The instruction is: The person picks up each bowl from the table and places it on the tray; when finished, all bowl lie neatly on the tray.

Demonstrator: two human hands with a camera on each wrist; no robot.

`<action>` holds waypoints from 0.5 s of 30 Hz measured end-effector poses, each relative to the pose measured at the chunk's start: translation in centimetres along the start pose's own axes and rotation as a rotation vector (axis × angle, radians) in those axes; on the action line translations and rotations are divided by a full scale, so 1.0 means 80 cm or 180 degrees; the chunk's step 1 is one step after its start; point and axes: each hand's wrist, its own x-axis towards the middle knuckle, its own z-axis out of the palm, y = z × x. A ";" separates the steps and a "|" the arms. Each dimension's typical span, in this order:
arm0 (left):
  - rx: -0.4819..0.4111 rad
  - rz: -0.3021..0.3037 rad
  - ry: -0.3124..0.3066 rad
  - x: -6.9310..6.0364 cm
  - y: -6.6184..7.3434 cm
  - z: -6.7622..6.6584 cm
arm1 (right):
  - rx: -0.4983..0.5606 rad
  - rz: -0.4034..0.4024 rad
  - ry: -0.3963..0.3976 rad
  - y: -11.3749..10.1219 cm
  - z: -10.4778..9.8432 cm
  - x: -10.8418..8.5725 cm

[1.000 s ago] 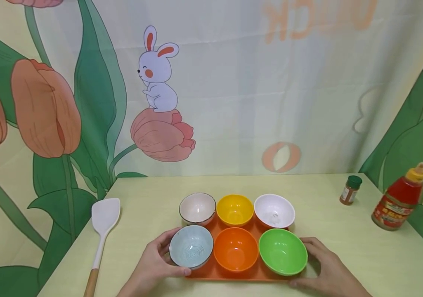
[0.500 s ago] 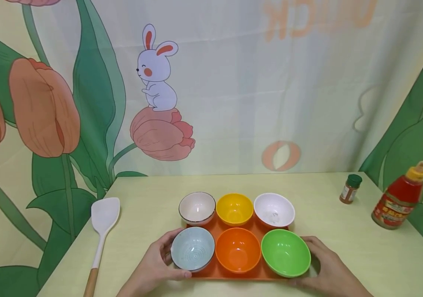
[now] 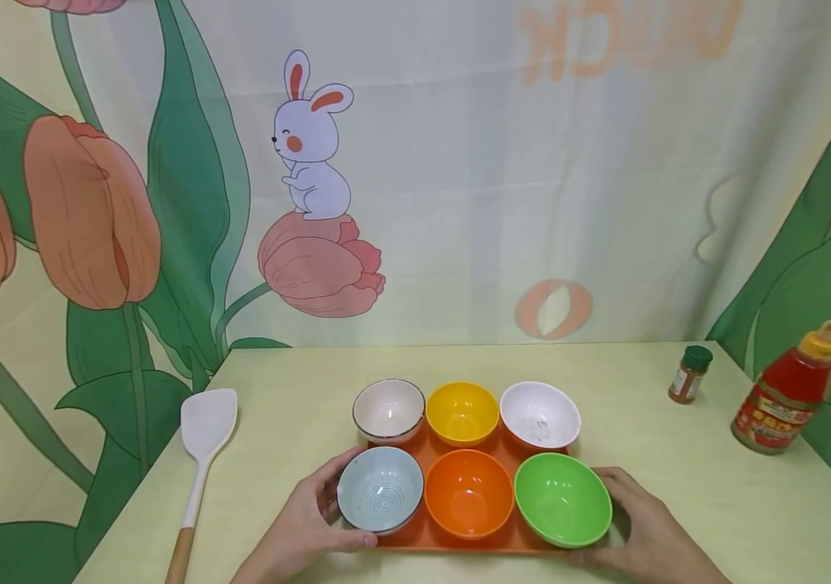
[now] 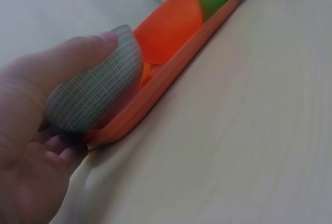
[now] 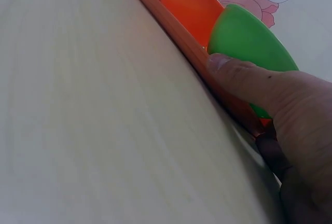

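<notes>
An orange-red tray [image 3: 488, 543] lies near the table's front edge with bowls in two rows. In front are a pale blue bowl [image 3: 380, 490], an orange bowl [image 3: 469, 494] and a green bowl [image 3: 563, 500]. Behind them stand a cream bowl [image 3: 389, 410], a yellow bowl [image 3: 462, 413] and a white bowl [image 3: 540, 415]. My left hand [image 3: 311, 513] grips the tray's left end, its thumb along the pale blue bowl and fingers low at the tray corner. At the right end my right hand [image 3: 634, 519] grips the tray, thumb by the green bowl; its other fingers are partly hidden.
A white spatula [image 3: 199, 454] with a wooden handle lies at the left of the table. Far right stand a small green-capped jar [image 3: 690, 375] and a red sauce bottle [image 3: 783, 393]. A printed curtain [image 3: 444, 203] hangs behind the table.
The three front bowls have shifted slightly to the right and toward me, most of it in the first half second. Both hands stay at the tray's ends, nearly still.
</notes>
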 end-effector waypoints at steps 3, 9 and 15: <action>0.0061 0.0057 -0.0010 -0.001 -0.002 -0.003 | 0.0026 0.0006 -0.0033 0.000 0.001 0.001; 0.0162 0.0566 0.0087 -0.004 0.000 -0.014 | 0.0041 0.0106 -0.0234 0.001 -0.008 -0.001; 0.0731 0.1130 0.0495 -0.005 0.025 -0.015 | 0.0293 0.0131 -0.0407 -0.009 -0.029 -0.007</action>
